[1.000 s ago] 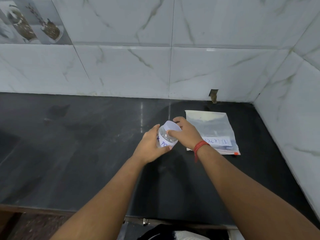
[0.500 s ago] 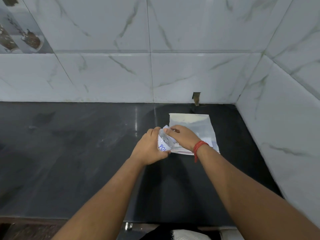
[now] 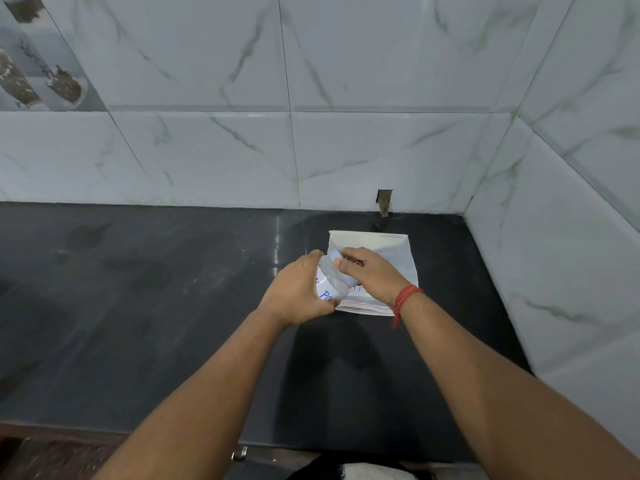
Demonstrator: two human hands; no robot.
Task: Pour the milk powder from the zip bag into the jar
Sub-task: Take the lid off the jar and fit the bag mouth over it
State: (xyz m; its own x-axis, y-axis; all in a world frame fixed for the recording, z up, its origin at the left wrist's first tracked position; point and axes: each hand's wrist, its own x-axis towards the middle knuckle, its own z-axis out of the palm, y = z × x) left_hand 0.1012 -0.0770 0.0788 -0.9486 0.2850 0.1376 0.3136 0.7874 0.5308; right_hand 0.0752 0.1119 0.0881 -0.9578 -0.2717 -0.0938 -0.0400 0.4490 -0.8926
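Opening stage: left hand [image 3: 294,294] curls round the small clear plastic jar [image 3: 329,284] with a blue-lettered label, held tilted above the dark stone counter [image 3: 138,306]; right hand [image 3: 372,275] grips its white lid [image 3: 334,254]; the flat clear zip bag [image 3: 388,252] of milk powder lies beyond, seemingly untouched; unlidding, unzipping and pouring remain.

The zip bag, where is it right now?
The zip bag lies flat on the dark counter, right of centre, near the wall corner, behind the hands.
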